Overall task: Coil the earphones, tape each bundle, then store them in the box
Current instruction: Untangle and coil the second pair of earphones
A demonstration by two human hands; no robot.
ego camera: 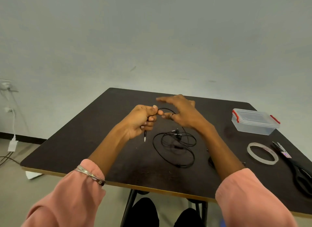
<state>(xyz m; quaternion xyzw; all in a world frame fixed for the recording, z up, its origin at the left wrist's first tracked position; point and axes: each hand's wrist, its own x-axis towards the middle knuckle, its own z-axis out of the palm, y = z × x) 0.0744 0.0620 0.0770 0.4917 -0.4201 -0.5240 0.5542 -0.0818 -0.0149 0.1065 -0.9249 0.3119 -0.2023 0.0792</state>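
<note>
The plug end of the earphones is gripped in the curled left hand, jack hanging below the fingers. The right hand is spread; the cable seemingly loops over its fingers, the loose remainder lying below, nearer the right hand.

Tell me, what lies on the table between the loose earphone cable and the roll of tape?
In the head view, the right forearm crosses above that stretch between the earphone cable and the tape roll; otherwise bare dark table shows.

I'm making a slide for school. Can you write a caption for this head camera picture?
Left hand grips the black earphone cable near its plug while the right hand loops it above the table; box, tape, scissors wait.
</note>
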